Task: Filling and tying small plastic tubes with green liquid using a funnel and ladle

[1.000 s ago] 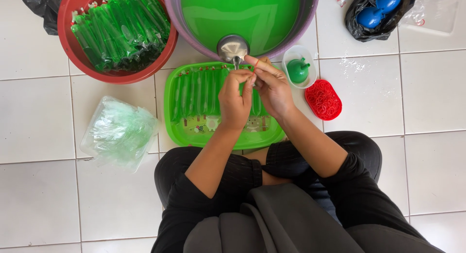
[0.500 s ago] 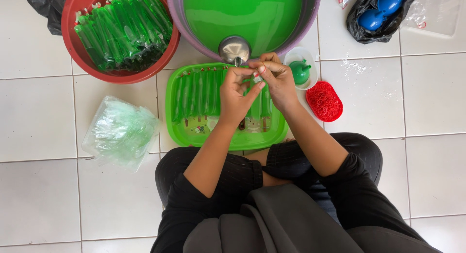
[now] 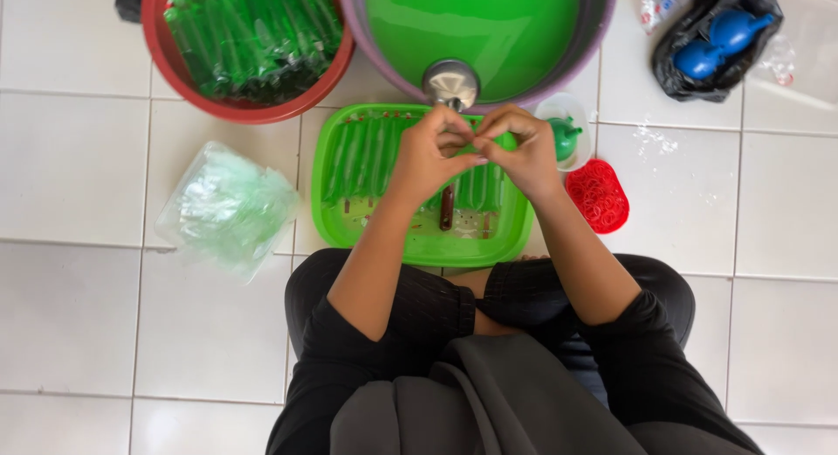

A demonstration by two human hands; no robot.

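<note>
While seated on a white tiled floor, a person brings the left hand [image 3: 430, 155] and right hand [image 3: 519, 151] together, fingertips pinching the top of a thin filled tube [image 3: 447, 206] that hangs over the green tray [image 3: 334, 219]. Far of the hands sits a basin of green liquid [image 3: 476, 23]; red rubber bands [image 3: 598, 196] lie right.
</note>
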